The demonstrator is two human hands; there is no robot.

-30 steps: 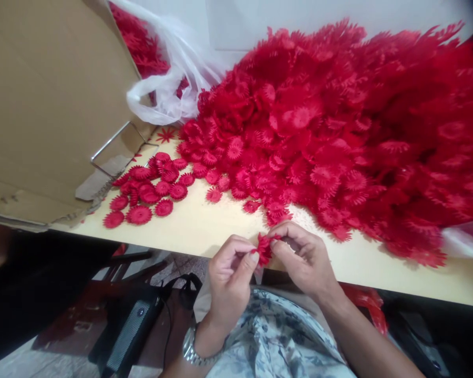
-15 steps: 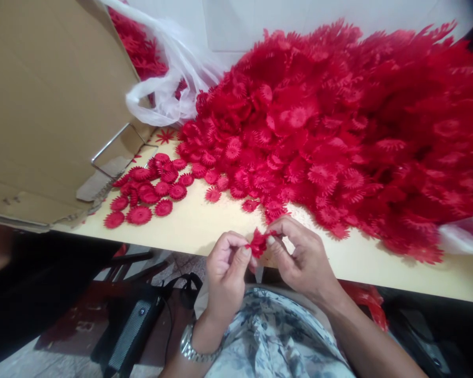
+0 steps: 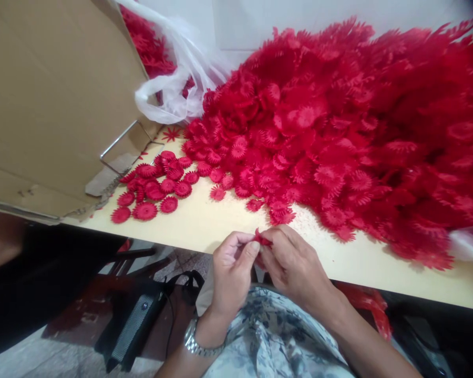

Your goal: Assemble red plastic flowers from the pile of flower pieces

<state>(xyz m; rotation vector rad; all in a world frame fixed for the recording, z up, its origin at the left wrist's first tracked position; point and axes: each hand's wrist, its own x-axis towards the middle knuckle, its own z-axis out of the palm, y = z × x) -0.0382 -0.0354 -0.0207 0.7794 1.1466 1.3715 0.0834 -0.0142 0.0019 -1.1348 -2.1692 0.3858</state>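
Observation:
Between both sets of fingertips is a small red petal piece [image 3: 261,239], mostly hidden by my hands at the table's front edge. My left hand [image 3: 236,262] pinches it from the left, thumb on top. My right hand [image 3: 289,257] grips its other side, the fingers curled and partly covering it. Beyond my hands rises a large heap of red flower pieces [image 3: 319,136] with fringed edges. To the left lies a small group of round, toothed red discs [image 3: 145,211], thicker than the loose pieces.
A cardboard box [image 3: 55,105] stands at the left, with a metal wire frame [image 3: 120,140] against it. Behind is a white plastic bag [image 3: 169,100] holding more red pieces. The pale table [image 3: 197,226] ends just before my lap. A person's dark clothing [image 3: 35,294] shows at lower left.
My hands have come closer together, and the right fingers now cover more of the red petal piece. The whole view has shifted slightly.

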